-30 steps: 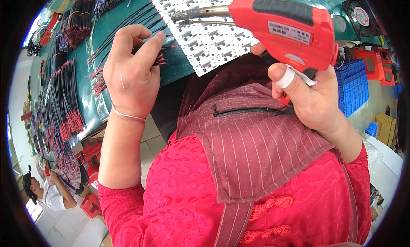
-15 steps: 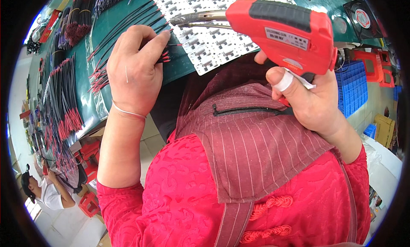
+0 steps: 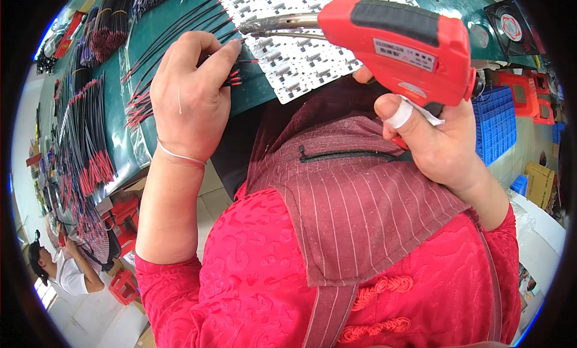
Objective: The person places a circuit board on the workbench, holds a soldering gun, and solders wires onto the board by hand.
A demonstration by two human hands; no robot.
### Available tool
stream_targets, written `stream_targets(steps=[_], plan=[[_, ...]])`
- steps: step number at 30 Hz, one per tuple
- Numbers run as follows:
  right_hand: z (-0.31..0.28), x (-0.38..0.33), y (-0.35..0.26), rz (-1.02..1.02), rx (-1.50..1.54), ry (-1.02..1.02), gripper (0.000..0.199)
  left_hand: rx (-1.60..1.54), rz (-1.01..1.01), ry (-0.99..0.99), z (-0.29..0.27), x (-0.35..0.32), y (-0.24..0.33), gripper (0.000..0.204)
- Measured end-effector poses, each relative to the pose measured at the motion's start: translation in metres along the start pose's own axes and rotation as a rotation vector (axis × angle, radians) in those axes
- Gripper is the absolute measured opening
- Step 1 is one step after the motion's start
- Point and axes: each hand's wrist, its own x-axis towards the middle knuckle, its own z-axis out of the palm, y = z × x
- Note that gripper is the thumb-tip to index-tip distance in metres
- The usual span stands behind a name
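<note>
Two hands work over a green bench: your left hand pinches a thin black wire with a red tip between thumb and forefinger, knuckles up, wrist bent down. Your right hand clenches the grip of a red soldering gun, whose metal nozzle points left toward the wire. Just beyond your fingers lies a white panel of small circuit boards. Steady the wire tip before bringing the nozzle in.

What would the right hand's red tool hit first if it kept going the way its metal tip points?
Probably the left hand, whose fingers pinch thin wires just ahead of the soldering gun held by the right hand; depth is unclear.
</note>
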Motion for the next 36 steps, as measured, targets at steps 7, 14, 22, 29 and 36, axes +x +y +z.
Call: stream_targets(steps=[7, 14, 22, 29, 36], plan=[[-0.001, -0.004, 0.006, 0.004, -0.034, -0.050, 0.023, -0.005, 0.008, 0.001, 0.000, 0.001, 0.000, 0.042], [-0.004, -0.003, 0.005, 0.013, -0.091, -0.092, 0.025, -0.006, 0.006, 0.007, 0.001, 0.001, 0.000, 0.042], [-0.001, -0.002, 0.003, -0.023, -0.009, 0.027, 0.026, 0.005, -0.001, -0.004, 0.000, 0.000, 0.000, 0.041], [-0.004, -0.004, 0.004, -0.045, -0.084, -0.040, 0.028, -0.003, -0.026, 0.025, 0.002, 0.001, -0.001, 0.040], [-0.004, -0.005, 0.005, -0.007, -0.011, -0.055, 0.022, -0.128, -0.141, 0.031, 0.002, 0.004, -0.005, 0.037]])
